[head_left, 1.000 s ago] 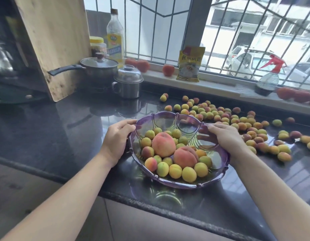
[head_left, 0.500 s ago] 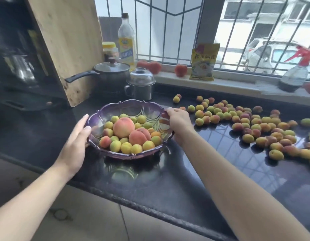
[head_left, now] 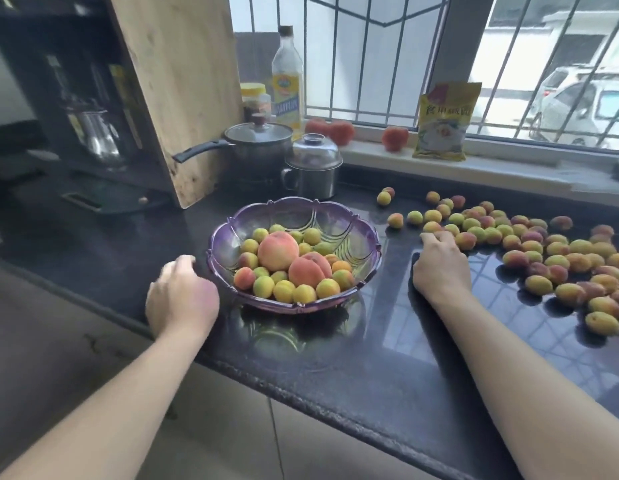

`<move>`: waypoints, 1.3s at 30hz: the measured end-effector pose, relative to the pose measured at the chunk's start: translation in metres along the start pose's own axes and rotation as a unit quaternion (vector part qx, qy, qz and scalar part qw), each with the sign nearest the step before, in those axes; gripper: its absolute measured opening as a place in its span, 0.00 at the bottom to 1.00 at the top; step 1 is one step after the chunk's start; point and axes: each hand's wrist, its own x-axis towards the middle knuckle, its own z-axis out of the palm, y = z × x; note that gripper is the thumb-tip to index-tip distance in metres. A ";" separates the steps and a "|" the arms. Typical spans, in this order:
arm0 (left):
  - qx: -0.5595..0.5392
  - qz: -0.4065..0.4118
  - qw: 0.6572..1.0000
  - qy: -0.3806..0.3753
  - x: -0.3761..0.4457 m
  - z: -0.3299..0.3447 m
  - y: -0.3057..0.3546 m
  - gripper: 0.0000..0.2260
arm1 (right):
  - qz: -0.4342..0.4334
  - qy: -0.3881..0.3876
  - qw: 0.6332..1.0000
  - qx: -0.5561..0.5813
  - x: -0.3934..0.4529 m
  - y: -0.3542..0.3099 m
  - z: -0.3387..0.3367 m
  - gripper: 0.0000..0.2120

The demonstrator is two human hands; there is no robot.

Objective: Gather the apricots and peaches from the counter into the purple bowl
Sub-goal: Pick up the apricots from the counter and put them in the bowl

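Observation:
The purple bowl (head_left: 348, 230) stands on the black counter, holding two peaches (head_left: 278, 250) and several apricots. Loose apricots (head_left: 530, 244) lie scattered across the counter to its right. My left hand (head_left: 181, 296) is blurred just left of the bowl, off its rim, with its fingers loosely curled and nothing in them. My right hand (head_left: 439, 263) lies low over the counter right of the bowl. Its fingertips reach the near edge of the pile, against one apricot (head_left: 431, 226).
Behind the bowl stand a lidded pot (head_left: 258, 147) and a lidded steel mug (head_left: 313, 171). A wooden board (head_left: 176, 81) leans at the back left. An oil bottle (head_left: 287, 81), red fruits (head_left: 394, 138) and a yellow packet (head_left: 443, 123) sit by the window sill.
Both hands moved the bowl to the left and let go of its rim. My right hand has gone right to the apricot pile, and my left hand has drawn back.

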 end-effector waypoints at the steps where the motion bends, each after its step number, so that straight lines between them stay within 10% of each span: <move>1: 0.073 0.022 0.997 -0.029 0.005 0.000 0.000 0.15 | 0.001 0.001 1.000 0.000 0.000 0.001 0.000 0.14; 6: 0.239 0.106 0.962 -0.083 0.044 -0.001 0.007 0.13 | -0.004 0.020 0.999 0.029 0.002 0.003 0.003 0.16; 12: 0.164 0.164 0.967 -0.108 0.067 0.026 -0.002 0.18 | -0.103 0.125 0.965 0.206 0.009 -0.012 -0.015 0.12; 16: 0.145 0.178 0.964 -0.134 0.076 0.026 -0.002 0.21 | -0.174 -0.058 0.935 0.303 0.040 -0.082 -0.068 0.10; 21: 0.101 0.176 0.970 -0.136 0.079 0.024 -0.004 0.19 | -0.270 -0.254 0.920 0.128 0.049 -0.131 -0.059 0.13; 26: 0.021 0.137 0.978 -0.158 0.069 0.011 0.011 0.30 | -0.321 -0.187 0.924 -0.086 0.049 -0.140 -0.028 0.15; 39: 0.041 0.108 0.974 -0.195 0.075 0.014 0.018 0.21 | -0.337 -0.151 0.923 -0.106 0.042 -0.141 -0.031 0.19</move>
